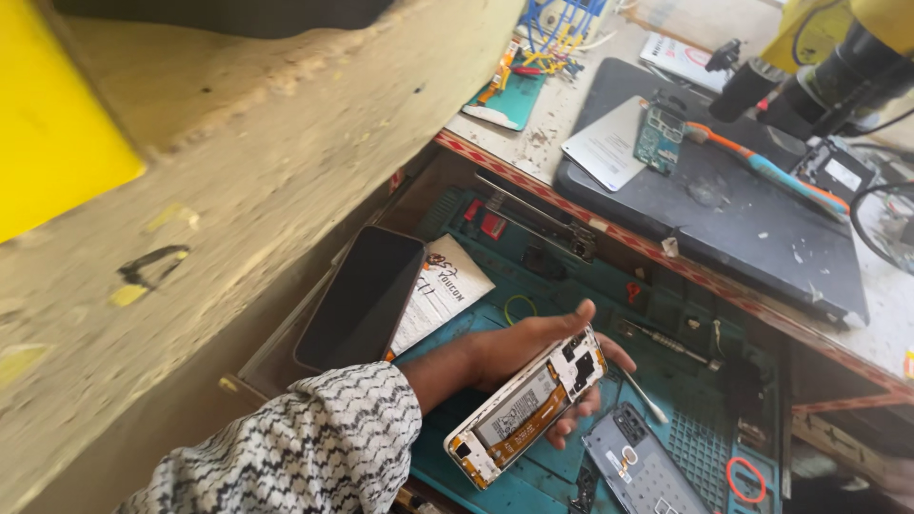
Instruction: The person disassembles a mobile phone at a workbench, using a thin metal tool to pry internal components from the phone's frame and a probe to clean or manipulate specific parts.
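My left hand (495, 354) reaches in from the lower left in a black-and-white patterned sleeve. It holds an opened phone (526, 407) with its back off, showing the battery and circuit boards, thumb on the far edge and fingers under the near edge. The phone hovers over a teal work mat (687, 411) in an open drawer. A grey back cover (643, 468) lies on the mat just right of the hand. My right hand is out of view.
A dark phone screen (362, 297) and a printed paper (443, 290) lie at the drawer's left. A cotton swab (647, 398) and a metal tool (666, 343) rest on the mat. Above, a black pad (752, 228) carries a circuit board (659, 138) and screwdriver (762, 167); a microscope (809, 81) stands behind. A rough wall fills the left.
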